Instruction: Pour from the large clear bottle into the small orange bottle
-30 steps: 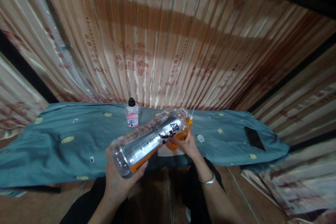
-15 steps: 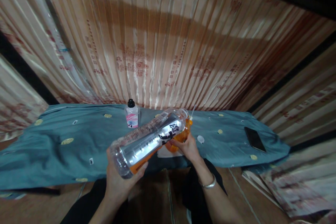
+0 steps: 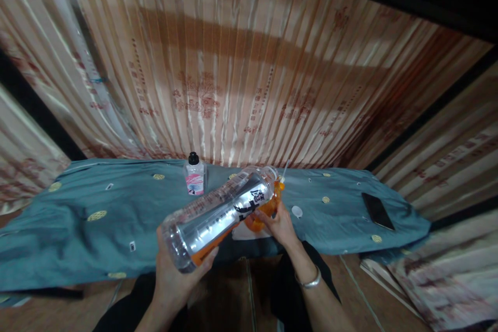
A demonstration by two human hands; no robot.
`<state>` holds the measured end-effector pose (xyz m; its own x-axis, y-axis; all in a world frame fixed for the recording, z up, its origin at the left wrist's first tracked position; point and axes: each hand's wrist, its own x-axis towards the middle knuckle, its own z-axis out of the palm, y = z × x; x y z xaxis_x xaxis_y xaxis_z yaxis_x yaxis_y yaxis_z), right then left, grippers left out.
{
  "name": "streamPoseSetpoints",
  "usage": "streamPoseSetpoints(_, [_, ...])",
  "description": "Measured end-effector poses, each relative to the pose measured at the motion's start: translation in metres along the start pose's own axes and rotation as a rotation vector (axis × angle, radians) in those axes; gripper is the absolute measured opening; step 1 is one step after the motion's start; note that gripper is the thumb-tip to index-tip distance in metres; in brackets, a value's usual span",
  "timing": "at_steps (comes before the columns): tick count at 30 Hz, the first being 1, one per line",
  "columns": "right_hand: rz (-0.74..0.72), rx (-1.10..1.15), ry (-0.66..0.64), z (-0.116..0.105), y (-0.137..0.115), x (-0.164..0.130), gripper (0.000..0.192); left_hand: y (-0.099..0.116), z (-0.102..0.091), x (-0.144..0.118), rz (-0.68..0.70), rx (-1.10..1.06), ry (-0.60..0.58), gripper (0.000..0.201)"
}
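My left hand (image 3: 177, 275) is wrapped round the base of a large clear plastic bottle (image 3: 225, 218) with a silver and orange label. The bottle is tilted, its mouth up and to the right, over an orange see-through container (image 3: 257, 222). My right hand (image 3: 280, 225), with a bangle at the wrist, grips that orange container from its right side. Much of the container is hidden behind the bottle, so its exact kind and whether liquid flows cannot be made out. A thin pale stick or straw (image 3: 287, 168) rises by it. Something white and flat (image 3: 249, 233) lies beneath.
A teal patterned cloth (image 3: 128, 218) covers the table. A small clear bottle (image 3: 195, 179) with black cap and pink label stands at the back. A white disc (image 3: 296, 212) and a black phone (image 3: 377, 210) lie to the right. Pleated curtains (image 3: 233, 62) hang behind.
The view has shifted slightly, so the things on the table appear a little lower. Both hands keep their grips, and the bottle's tilt looks nearly the same.
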<state>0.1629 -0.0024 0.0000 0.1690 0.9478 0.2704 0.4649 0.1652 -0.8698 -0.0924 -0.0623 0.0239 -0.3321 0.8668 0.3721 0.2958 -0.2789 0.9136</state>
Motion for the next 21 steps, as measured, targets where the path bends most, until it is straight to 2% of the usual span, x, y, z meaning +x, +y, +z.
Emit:
streamPoseSetpoints(5, [-0.034,-0.015,-0.019,0.0009,0.0002,0.0014,0.067,-0.0025,0.0018,0.0003,0.027,0.035,0.033,0.079])
streamPoseSetpoints(15, [0.029,-0.020,-0.006,0.0018,0.0030,0.0030,0.067,0.0041,0.0017,-0.0027,0.038,0.061,0.051,0.076])
streamPoseSetpoints(21, [0.059,0.000,0.035,0.0012,-0.0030,0.0037,0.077,-0.0048,0.0023,-0.0030,0.025,0.044,0.044,0.082])
